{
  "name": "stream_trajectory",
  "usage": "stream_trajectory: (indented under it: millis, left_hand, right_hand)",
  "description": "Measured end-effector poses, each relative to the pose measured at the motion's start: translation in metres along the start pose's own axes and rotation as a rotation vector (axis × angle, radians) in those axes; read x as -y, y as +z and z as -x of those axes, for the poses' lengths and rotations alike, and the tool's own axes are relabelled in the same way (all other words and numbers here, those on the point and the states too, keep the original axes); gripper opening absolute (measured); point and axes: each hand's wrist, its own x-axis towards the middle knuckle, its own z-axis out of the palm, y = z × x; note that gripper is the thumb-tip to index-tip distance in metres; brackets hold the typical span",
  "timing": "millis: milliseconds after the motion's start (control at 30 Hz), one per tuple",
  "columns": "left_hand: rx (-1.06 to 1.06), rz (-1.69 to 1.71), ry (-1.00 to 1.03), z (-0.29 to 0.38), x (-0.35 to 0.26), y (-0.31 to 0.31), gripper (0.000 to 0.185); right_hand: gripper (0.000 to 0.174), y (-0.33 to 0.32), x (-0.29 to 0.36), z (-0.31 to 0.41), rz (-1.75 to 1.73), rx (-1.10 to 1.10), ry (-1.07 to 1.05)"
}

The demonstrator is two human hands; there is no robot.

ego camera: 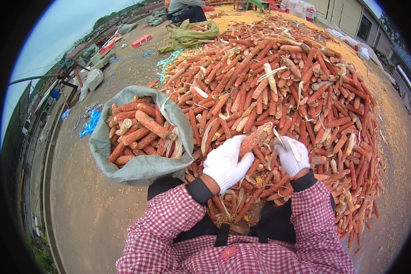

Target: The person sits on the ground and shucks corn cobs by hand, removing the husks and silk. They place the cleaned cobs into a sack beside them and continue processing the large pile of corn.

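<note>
In a white knitted glove, my left hand (225, 164) grips a reddish corn cob (255, 137) whose tip points up and to the right. A few pale yellow spots show near that tip. My right hand (293, 156), gloved the same way, pinches a strip of dry corn husk (297, 152) just right of the cob. Both hands are above a large heap of shelled corn cobs (246, 78). Left of my left hand stands a grey-green woven sack (139, 174), its mouth wide and rolled back, filled with cobs (137, 132).
Farther back, a green sack (191, 36) holds cobs near a seated person (187, 10). Yellow kernels (346, 51) spread behind and right of the heap. Blue plastic twine (90, 123) and a red box (141, 41) lie on the concrete (78, 195) at left. A green stool (258, 4) stands at the back.
</note>
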Motion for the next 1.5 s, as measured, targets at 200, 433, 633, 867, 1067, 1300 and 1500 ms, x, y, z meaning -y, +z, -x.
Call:
stream_trajectory:
  millis: [200, 433, 633, 867, 1067, 1300, 1500]
  left_hand:
    - [-0.543, -0.469, 0.235, 0.007, -0.006, -0.119, 0.053]
    - [-0.396, -0.838, -0.157, 0.031, 0.069, -0.221, 0.068]
    - [-0.356, -0.371, 0.092, 0.03, 0.018, -0.167, 0.039]
    - [0.489, -0.26, 0.461, 0.009, -0.023, -0.05, 0.026]
    - [0.865, -0.218, 0.524, 0.016, -0.001, 0.007, 0.026]
    - [0.963, -0.306, 0.378, -0.005, 0.001, 0.033, 0.027]
    - [0.986, -0.288, 0.293, -0.015, 0.011, 0.041, 0.032]
  right_hand:
    - [0.062, -0.002, 0.03, 0.005, -0.033, -0.033, -0.003]
    - [0.06, -0.021, 0.016, 0.0, -0.009, -0.177, -0.009]
    - [0.027, -0.106, -0.084, 0.009, -0.439, -0.327, 0.334]
    - [0.051, -0.017, -0.183, 0.186, 0.128, 0.299, 0.53]
    - [0.012, 0.028, -0.178, 0.271, 0.121, 0.195, 0.661]
    - [0.069, -0.018, -0.221, 0.172, 0.526, 0.22, 0.5]
    - [0.08, 0.009, -0.244, 0.129, 0.561, 0.346, 0.914]
